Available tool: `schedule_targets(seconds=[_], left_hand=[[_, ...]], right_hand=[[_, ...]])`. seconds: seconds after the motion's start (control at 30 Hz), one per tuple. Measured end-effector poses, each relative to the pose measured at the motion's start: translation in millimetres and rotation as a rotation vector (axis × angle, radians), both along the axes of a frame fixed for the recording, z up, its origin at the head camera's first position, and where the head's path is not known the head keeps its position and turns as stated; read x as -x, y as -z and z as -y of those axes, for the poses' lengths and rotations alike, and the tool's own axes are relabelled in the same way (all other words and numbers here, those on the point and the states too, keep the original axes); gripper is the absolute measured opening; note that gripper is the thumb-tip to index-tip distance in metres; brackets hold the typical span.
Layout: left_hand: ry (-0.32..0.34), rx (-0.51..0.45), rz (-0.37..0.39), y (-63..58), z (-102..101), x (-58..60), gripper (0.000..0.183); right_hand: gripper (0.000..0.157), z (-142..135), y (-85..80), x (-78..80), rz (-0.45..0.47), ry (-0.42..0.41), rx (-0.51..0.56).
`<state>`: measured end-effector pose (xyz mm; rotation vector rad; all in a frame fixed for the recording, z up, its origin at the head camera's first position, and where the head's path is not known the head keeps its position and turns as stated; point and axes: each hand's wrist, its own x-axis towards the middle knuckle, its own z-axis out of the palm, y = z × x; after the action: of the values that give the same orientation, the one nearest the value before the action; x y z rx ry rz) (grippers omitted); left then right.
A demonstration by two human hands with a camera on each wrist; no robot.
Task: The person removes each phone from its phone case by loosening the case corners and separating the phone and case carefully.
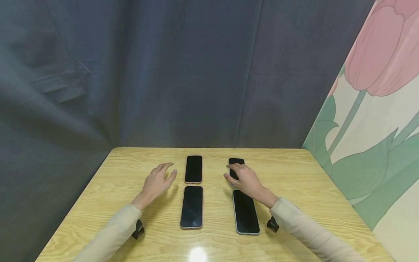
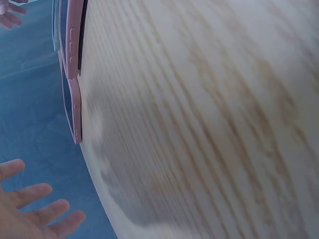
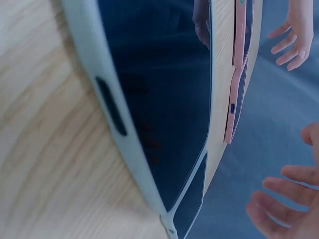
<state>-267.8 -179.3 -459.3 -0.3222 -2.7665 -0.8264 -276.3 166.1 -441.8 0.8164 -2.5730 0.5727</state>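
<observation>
Two smartphones in pink cases, the far left phone [image 1: 194, 169] and the near left phone [image 1: 191, 207], lie face up on the table, one behind the other. To their right lie two in pale blue cases, the far right phone [image 1: 236, 161] and the near right phone [image 1: 246, 213]. My left hand [image 1: 156, 183] hovers left of the pink pair, fingers spread and holding nothing. My right hand [image 1: 247, 180] is held above the blue pair, partly covering the far right phone in the head view; its fingers are loosely bent around nothing.
The light wood table [image 1: 131, 163] carries all the phones. A dark curtain [image 1: 196, 72] hangs at its far edge, and a tulip-patterned cloth [image 1: 376, 127] borders the right side. Dark wrist devices sit under both sleeves.
</observation>
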Motion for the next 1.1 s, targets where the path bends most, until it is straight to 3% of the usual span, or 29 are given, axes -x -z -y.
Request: schedule_targets(seconds=[0.4, 1.1], left_hand=[[-0.003, -0.030, 0.030, 1.4, -5, 5.7, 0.058], [-0.054, -0.043, 0.082, 4.5, -13, 14.1, 0.058]], right_hand=[[0.033, 19, 3.1, 2.8, 0.008, -0.045, 0.023], [0.038, 55, 3.0, 5.8, 0.120, -0.097, -0.006]])
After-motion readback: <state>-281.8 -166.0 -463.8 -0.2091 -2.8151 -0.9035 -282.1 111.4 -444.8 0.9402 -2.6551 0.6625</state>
